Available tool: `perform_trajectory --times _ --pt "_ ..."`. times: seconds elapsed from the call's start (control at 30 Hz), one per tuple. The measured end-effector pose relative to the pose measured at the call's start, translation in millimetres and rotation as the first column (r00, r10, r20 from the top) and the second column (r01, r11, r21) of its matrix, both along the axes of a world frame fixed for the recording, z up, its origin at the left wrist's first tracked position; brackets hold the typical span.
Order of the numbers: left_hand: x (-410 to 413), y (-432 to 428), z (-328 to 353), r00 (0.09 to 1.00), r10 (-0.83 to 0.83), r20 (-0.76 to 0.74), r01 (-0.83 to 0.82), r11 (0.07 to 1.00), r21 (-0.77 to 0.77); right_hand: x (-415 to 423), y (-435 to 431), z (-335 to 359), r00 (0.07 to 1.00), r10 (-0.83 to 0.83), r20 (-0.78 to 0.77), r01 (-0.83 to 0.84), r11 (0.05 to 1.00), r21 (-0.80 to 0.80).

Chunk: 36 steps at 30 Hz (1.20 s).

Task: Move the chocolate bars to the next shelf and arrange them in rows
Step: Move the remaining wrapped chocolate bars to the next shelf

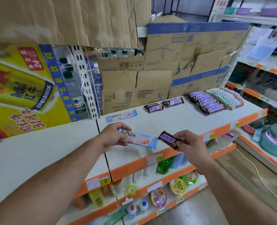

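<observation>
My left hand (112, 137) grips a pale blue and pink Dove bar (141, 139) above the front of the white shelf (175, 125). My right hand (188, 143) pinches a brown Snickers bar (167, 139) just right of it. Another Dove bar (122, 115) lies flat near the back left of the shelf. Two loose Snickers bars (154, 108) (173, 102) lie further right. At the back right stands a row of several Snickers bars (206, 101), with a row of pale green and white bars (226, 98) beside it.
Cardboard boxes (167, 65) line the back of the shelf. A yellow drink carton (20, 91) stands on the left shelf section (37, 153). Water bottles (71, 75) sit behind a slotted upright. Lower shelves hold bottles and tubs (158, 196). An aisle floor lies at the right.
</observation>
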State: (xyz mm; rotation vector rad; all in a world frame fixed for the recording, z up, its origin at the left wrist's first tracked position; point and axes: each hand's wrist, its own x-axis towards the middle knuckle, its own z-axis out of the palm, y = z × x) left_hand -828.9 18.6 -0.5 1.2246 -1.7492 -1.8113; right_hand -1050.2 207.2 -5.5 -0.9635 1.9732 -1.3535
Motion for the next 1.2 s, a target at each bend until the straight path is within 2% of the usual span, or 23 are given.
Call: perform_trajectory --times 0.3,0.47,0.6,0.73,0.83,0.97,1.2 --pt "-74 -63 -9 0.997 -0.068 -0.028 0.069 0.997 0.026 -69 -73 -18 0.982 0.036 -0.184 0.015 0.963 0.269" --pt "-88 -83 -10 0.999 -0.042 0.007 0.042 0.999 0.012 -92 -110 -29 0.935 0.058 -0.35 0.045 0.96 0.277" --pt "-94 -89 -12 0.999 -0.012 0.048 0.014 0.999 -0.031 -118 -141 -34 0.905 0.141 -0.401 -0.023 0.958 0.285" --pt "-99 -86 -13 0.995 0.06 0.078 -0.057 0.998 -0.039 -138 -175 -41 0.823 0.254 -0.508 -0.105 0.947 0.303" --pt "-102 -78 -13 0.985 0.145 0.095 -0.142 0.989 -0.045 -150 -195 -40 0.829 0.31 -0.466 -0.19 0.939 0.286" --pt "-106 -65 -12 0.954 0.283 0.098 -0.279 0.959 -0.055 -163 -213 -41 0.792 0.418 -0.444 -0.33 0.906 0.264" --pt "-116 -32 -17 0.893 0.445 0.069 -0.442 0.895 -0.054 -177 -226 -47 0.734 0.482 -0.479 -0.423 0.876 0.233"
